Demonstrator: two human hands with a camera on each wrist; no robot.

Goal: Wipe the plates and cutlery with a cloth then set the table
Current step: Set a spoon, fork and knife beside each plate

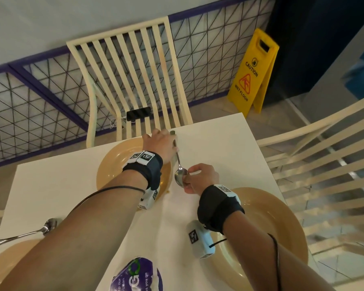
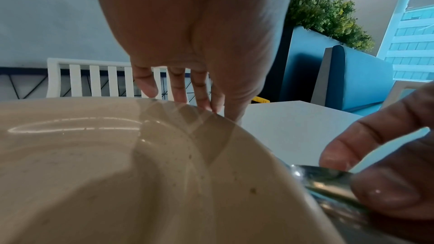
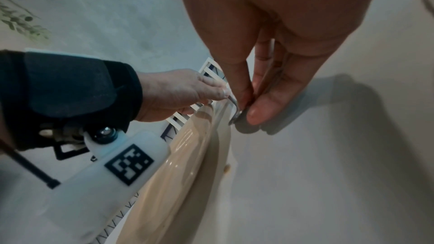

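both hands hold one spoon [image 1: 180, 169] beside the far plate [image 1: 111, 158]: right hand [image 1: 200, 177] pinches its bowl, left hand [image 1: 163, 143] grips the handle, pointing away.

The shiny polished metal spoon [image 1: 180, 173] I hold gleams; the glossy beige ceramic plate [image 1: 114, 156] mirrors light, lying on my smooth matt white tabletop [image 1: 219, 143].

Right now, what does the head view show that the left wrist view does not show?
Only the head view shows the yellow caution sign, the second spoon at the table's left edge, a phone on the chair, and the left hand gripping the spoon handle. Only the left wrist view shows green plants and a blue bench. Both show the far plate, the held spoon and the right hand pinching its bowl.
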